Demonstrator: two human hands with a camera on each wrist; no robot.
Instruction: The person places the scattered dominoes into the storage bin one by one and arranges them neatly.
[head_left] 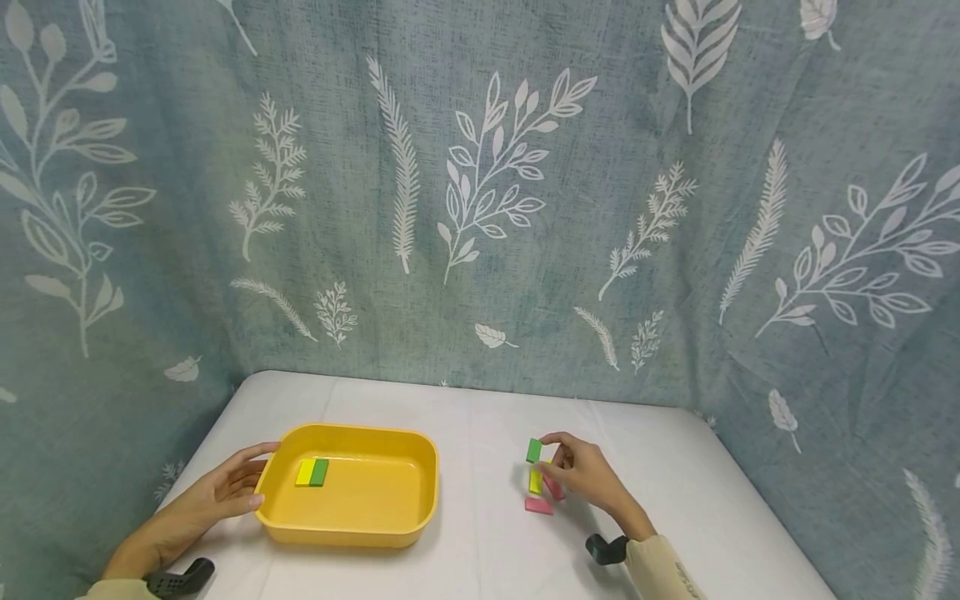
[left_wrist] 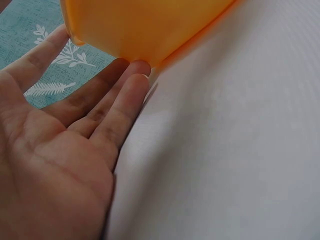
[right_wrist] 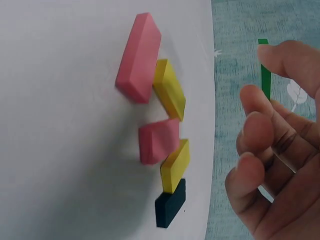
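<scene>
The right hand (head_left: 588,475) is nearly closed, its thumb and a fingertip pinching a green block (right_wrist: 266,82) by its edges, the other fingers loosely bent. Just beside and beneath that hand lie a larger pink block (right_wrist: 137,55), two yellow blocks (right_wrist: 174,166), a smaller pink block (right_wrist: 161,140) and a dark block (right_wrist: 171,202). The left hand (head_left: 213,492) is spread, fingers and thumb touching the near end of a yellow tray (head_left: 345,533) without wrapping it. The green block looks light, stiff and smooth, perhaps slippery, and unlikely to break; its opposite edges seem the best hold. The tray looks light too, so steadying its rim should suit.
</scene>
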